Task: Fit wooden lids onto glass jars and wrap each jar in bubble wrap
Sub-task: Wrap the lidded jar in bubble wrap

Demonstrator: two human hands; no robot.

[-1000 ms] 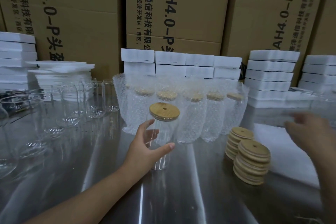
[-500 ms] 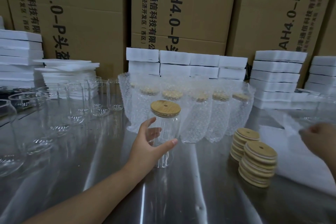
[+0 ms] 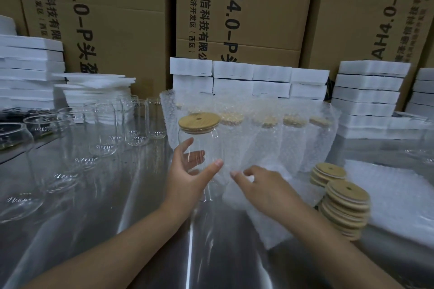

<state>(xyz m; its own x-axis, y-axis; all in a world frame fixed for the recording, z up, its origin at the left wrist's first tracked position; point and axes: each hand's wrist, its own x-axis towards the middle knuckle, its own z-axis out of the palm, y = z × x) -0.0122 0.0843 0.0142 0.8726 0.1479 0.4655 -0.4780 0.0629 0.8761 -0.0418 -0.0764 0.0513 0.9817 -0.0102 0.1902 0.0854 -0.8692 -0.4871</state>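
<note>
Jar (image 3: pixel 206 141) upright, long axis vertical, wooden lid (image 3: pixel 199 119) seated on top, at mid-table in front of wrapped jars (image 3: pixel 291 138). Left hand (image 3: pixel 187 178) half-closed round its body, thumb in front; right hand (image 3: pixel 263 185) pinches bubble wrap sheet (image 3: pixel 253 220) just beside it. Surface: shiny metal table (image 3: pixel 117 230); cardboard boxes (image 3: pixel 122 7) behind.

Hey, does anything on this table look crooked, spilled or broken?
Nothing spilled or broken. The nearer stack of wooden lids leans, its lids slid out of line, and the foam sheets at back left are fanned unevenly. The lidded jar in the left hand stands upright.
</note>
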